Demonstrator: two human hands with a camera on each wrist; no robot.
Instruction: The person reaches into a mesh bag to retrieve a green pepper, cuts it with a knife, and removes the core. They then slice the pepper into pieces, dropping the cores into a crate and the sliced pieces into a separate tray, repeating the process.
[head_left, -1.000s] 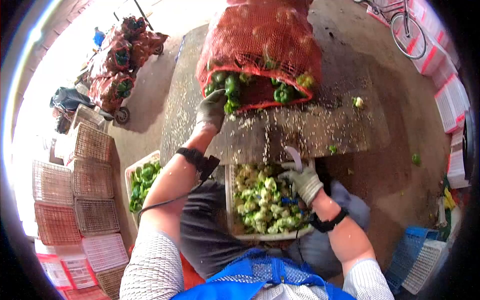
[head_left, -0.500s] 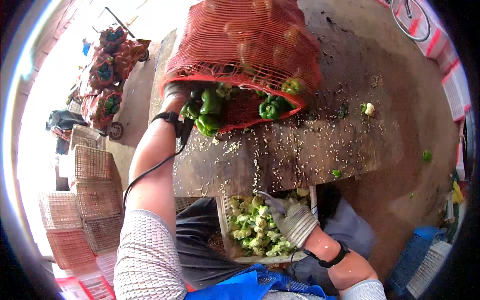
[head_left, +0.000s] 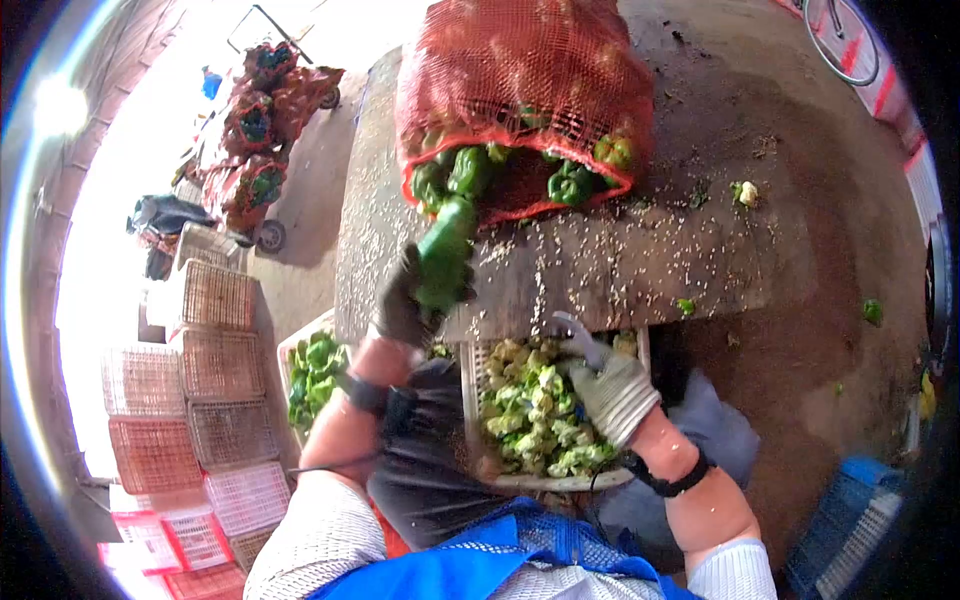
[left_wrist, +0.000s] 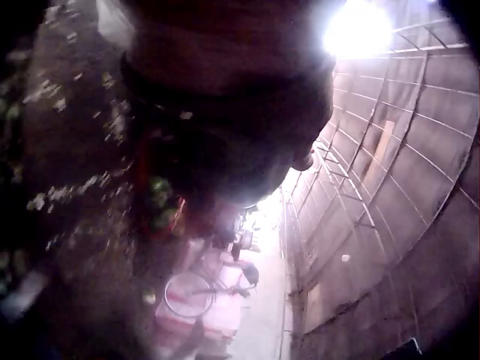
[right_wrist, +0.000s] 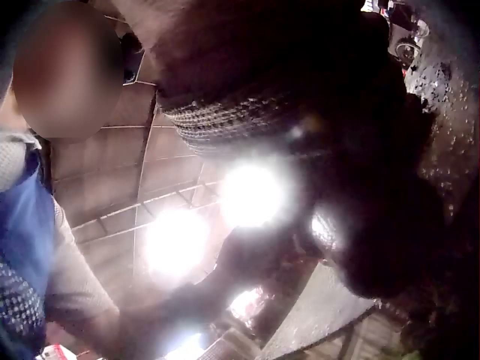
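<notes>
In the head view the gloved left hand point(head_left: 405, 305) grips a long green pepper point(head_left: 445, 250), blurred, over the table's near edge. Just beyond it a red mesh sack point(head_left: 525, 80) lies with its mouth toward the body, green peppers point(head_left: 570, 184) showing inside. The gloved right hand point(head_left: 610, 385) holds a curved blade point(head_left: 580, 335) above a crate point(head_left: 472, 400) of pale green pepper cores point(head_left: 540, 400). Both wrist views are dark; the left hand's fingers are hidden there, and the right hand point(right_wrist: 300, 150) is mostly a shadow.
Small pale seeds dot the wooden table point(head_left: 640, 270), with a core point(head_left: 745, 193) at its right. A crate of green peppers point(head_left: 315, 375) stands left of the legs. Stacked crates point(head_left: 225, 360) are farther left, blue crates point(head_left: 850, 520) lower right, and a loaded cart point(head_left: 262, 140) upper left.
The left hand went into the sack's mouth and has come back out toward the body with a green pepper. The right hand stays over the crate with the blade.
</notes>
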